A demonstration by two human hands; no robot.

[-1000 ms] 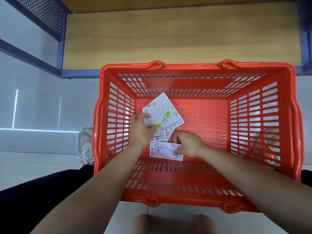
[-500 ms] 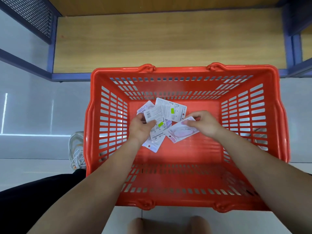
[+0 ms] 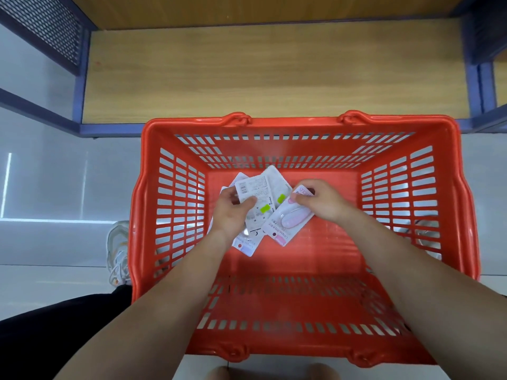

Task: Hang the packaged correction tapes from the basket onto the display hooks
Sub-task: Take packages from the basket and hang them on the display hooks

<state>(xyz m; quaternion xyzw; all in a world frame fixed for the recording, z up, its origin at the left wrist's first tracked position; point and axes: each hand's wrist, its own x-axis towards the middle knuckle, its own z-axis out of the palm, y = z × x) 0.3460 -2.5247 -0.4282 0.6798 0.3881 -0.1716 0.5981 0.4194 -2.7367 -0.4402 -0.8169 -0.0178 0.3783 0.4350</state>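
Packs (image 3: 260,198) are gripped in the left hand (image 3: 233,212) inside the basket (image 3: 175,215); a pink pack (image 3: 288,220) is pinched by the right hand (image 3: 321,201).

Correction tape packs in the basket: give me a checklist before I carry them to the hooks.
1. Left hand grips the fanned packs: ok.
2. Right hand pinches the pink pack: ok.
3. Every pack clear of the basket floor: cannot tell, the left hand hides the lower ones.
4. Display hooks in sight: not ok, only the wooden shelf shows.
5. Hang holes aligned: cannot tell.
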